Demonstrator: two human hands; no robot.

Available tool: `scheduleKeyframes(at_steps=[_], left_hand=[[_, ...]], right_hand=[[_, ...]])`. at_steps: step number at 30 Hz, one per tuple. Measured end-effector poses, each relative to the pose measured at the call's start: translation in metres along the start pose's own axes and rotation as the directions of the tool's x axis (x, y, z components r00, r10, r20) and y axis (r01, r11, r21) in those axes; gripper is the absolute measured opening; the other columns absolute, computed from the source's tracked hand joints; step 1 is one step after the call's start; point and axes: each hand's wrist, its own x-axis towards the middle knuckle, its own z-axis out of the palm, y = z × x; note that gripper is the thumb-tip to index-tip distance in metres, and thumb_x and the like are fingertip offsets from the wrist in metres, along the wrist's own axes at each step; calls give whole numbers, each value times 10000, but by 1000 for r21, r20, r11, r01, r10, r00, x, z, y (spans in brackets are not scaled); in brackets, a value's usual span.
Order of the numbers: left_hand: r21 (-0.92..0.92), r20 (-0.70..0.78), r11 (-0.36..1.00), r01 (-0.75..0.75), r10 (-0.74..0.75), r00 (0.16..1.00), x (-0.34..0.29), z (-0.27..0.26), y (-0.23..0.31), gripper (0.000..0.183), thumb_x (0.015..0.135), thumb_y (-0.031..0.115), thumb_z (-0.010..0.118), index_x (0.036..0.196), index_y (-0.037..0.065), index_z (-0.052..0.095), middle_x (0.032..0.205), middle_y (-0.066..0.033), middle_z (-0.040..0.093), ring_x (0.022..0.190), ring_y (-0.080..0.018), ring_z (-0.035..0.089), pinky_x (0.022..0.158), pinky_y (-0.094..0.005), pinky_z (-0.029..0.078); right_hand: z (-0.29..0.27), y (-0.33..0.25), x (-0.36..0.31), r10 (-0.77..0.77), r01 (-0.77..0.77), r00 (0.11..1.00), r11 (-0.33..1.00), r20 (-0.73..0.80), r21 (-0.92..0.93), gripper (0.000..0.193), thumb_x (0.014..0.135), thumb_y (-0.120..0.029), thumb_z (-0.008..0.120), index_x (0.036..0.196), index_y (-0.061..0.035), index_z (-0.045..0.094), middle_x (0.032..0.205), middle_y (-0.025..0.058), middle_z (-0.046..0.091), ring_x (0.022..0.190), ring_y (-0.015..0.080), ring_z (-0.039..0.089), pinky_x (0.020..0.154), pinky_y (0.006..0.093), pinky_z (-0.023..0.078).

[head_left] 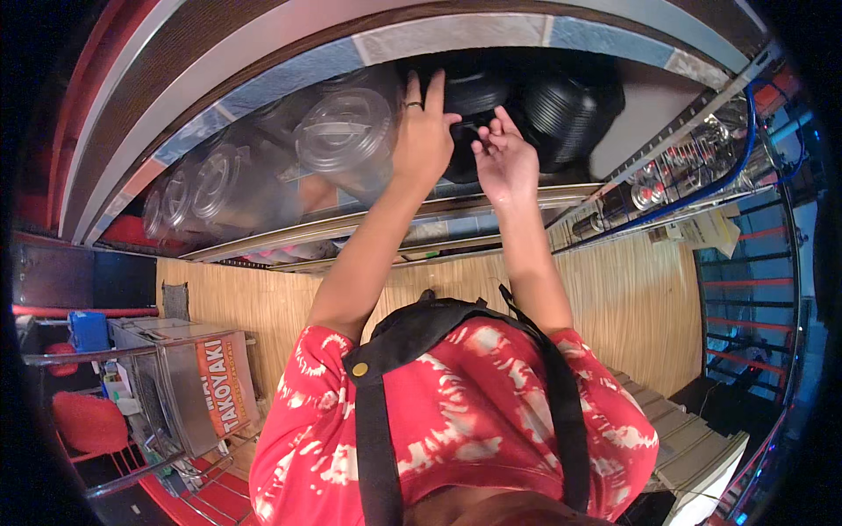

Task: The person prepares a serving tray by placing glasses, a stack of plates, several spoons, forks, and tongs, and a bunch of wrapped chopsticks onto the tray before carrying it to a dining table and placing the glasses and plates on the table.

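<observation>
Inside the shelf, my left hand [423, 136] reaches up with its fingers stretched out, a ring on one of them. Its fingertips lie against the dark stack of black plastic containers [472, 90]. My right hand [509, 164] is just to the right, palm turned up, fingers apart and slightly curled, close to the same stack. Whether it touches the stack I cannot tell. A second stack of black containers [561, 118] stands further right. Left of my left hand is a clear plastic container with a lid [345, 133]; several similar clear lidded containers [219, 182] stand beyond it.
A tiled shelf edge [452, 39] runs above my hands, and a lower shelf edge [351, 226] passes beneath my forearms. At right a wire rack [675, 175] holds jars. A metal cabinet [180, 386] with an orange sign and a red seat [88, 422] are at lower left.
</observation>
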Motion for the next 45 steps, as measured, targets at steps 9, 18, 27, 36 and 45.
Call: scheduleKeyframes(at_steps=[9,18,27,36,45], left_hand=[[-50,21,996,-69,70,997,1,13,8,642,769,68,644,1344,103,363,1324,-280,383,1133,-437,469,897,-426,454],[-711,268,534,457,-395,879,19,-23,4,939,671,337,774,1316,-135,280,1263,-278,436,1194,-323,428,1008,-361,325],[-783,621,-157,602,-262,739,40,-76,12,917,744,393,710,1394,18,183,1321,-171,369,1174,-291,434,950,-412,388],[-598,660,-550,583,75,748,14,-87,-9,726,808,695,413,1182,84,524,1098,-102,584,940,-240,592,834,-376,485],[-462,621,-558,689,352,701,-38,-59,-25,859,794,744,329,1353,92,358,1301,-111,447,1143,-265,479,977,-408,389]], right_hand=[[44,1,33,-182,163,980,965,-77,-207,257,721,-147,755,925,-91,610,846,58,608,755,180,608,569,314,470],[62,17,5,-307,274,939,939,-153,-206,219,708,-36,682,900,-29,577,781,51,616,656,149,591,620,281,503],[85,34,-57,-660,597,742,568,119,-567,347,632,12,706,953,11,575,858,51,635,758,108,584,712,259,482],[74,54,-111,-626,602,329,-437,707,-668,437,519,-147,785,883,26,618,1061,205,635,865,271,658,750,308,488],[76,77,-186,-624,380,471,-495,624,-781,471,544,-382,803,843,-60,631,1107,133,626,1016,293,568,942,460,332]])
